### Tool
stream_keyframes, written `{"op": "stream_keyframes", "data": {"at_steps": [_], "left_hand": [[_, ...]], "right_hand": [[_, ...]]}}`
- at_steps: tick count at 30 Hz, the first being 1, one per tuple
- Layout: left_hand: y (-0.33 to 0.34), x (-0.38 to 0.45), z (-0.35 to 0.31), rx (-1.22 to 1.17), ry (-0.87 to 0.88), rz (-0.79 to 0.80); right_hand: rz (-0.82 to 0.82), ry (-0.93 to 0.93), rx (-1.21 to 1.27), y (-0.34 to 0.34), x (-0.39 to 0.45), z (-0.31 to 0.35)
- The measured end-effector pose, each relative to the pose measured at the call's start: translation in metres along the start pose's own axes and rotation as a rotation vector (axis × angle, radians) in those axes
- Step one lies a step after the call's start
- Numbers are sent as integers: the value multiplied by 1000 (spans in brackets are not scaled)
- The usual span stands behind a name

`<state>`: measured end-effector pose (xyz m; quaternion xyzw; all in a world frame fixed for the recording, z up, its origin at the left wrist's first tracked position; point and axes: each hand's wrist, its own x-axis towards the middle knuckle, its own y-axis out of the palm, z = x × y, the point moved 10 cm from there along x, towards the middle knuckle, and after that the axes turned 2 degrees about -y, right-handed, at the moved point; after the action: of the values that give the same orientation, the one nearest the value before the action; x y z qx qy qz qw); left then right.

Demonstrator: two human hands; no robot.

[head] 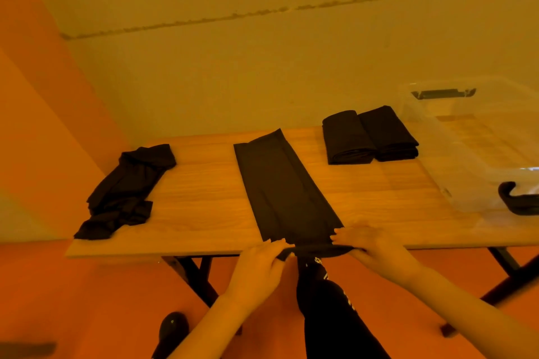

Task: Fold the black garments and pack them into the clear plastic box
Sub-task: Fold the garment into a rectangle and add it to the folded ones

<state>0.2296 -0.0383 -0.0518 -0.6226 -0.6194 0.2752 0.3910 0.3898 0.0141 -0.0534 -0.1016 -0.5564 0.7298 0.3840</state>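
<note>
My left hand [262, 261] and right hand [368, 243] each pinch the near end of the long flat black garment strip [284, 183] at the wooden worktop [204, 198] edge, to roll it evenly.

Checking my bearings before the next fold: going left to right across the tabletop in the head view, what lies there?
Crumpled garment → long folded strip, its near end gripped by the left hand and right hand → two folded garments side by side → clear plastic box.
</note>
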Motion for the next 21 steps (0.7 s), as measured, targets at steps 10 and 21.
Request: {"op": "stream_keyframes", "data": {"at_steps": [10, 21], "left_hand": [[-52, 22, 17, -712, -345, -325], [-67, 39, 45, -863, -459, -369]], "right_hand": [[-178, 556, 1008, -21, 50, -17], [-6, 496, 790, -30, 96, -13]]}}
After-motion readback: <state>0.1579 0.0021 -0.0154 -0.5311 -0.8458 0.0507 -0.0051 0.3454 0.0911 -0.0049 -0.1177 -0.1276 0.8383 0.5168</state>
